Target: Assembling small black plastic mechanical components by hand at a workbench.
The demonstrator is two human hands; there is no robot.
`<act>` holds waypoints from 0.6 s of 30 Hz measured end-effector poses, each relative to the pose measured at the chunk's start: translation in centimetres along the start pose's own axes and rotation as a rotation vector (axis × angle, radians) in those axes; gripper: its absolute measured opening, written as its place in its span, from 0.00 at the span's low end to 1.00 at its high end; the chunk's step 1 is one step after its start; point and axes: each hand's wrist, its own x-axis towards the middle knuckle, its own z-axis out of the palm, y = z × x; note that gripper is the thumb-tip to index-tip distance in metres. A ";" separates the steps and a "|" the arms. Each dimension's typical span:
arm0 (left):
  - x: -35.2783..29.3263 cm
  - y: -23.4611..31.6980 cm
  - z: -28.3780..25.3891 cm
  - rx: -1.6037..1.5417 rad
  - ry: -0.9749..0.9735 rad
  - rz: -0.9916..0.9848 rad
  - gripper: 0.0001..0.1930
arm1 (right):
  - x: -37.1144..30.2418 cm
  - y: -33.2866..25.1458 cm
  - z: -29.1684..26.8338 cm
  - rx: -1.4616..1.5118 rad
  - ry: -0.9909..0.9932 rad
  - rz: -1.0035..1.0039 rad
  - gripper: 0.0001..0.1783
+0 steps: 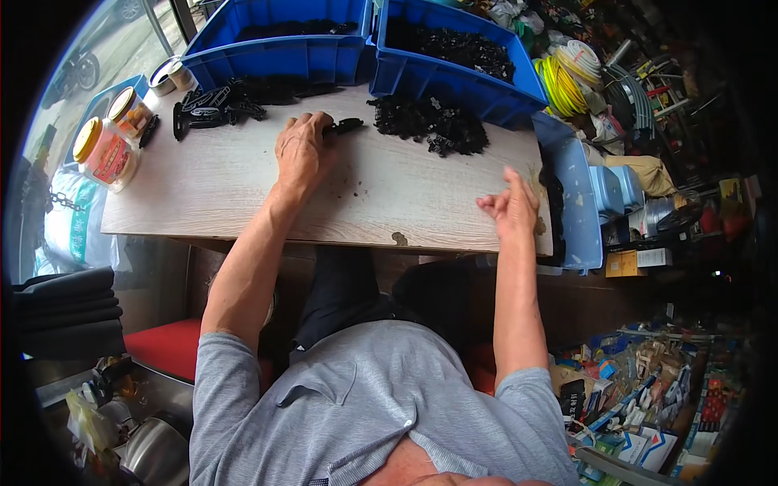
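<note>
My left hand (pixel 300 152) is over the middle of the light wooden table (pixel 211 182), its fingers closed round a slim black plastic piece (pixel 348 125) whose end sticks out to the right. Close to the table's right edge, my right hand (pixel 515 206) is raised with its fingers apart and nothing visible in it. Beyond and right of the held piece lies a heap of small black parts (pixel 438 128). Longer black pieces (pixel 207 105) are piled at the far left, some with open frames.
Two blue bins (pixel 275 66) (pixel 454 87) with black parts line the table's far side. Lidded jars (pixel 108 158) (pixel 130 112) stand at the left edge. A light blue crate (pixel 577 215) sits against the right edge. Cluttered goods and yellow coiled hose (pixel 561 87) lie beyond it.
</note>
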 end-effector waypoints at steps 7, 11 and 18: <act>-0.2 2.3 -1.4 -0.077 0.074 -0.080 0.14 | 0.1 0.7 4.4 -0.286 -0.224 0.057 0.18; 0.3 1.5 -0.7 0.039 0.047 -0.092 0.14 | 0.4 0.4 6.4 -0.384 -0.208 0.086 0.17; -0.6 2.7 -1.1 -0.101 -0.080 -0.057 0.08 | 0.7 0.9 8.1 -0.525 -0.158 0.020 0.18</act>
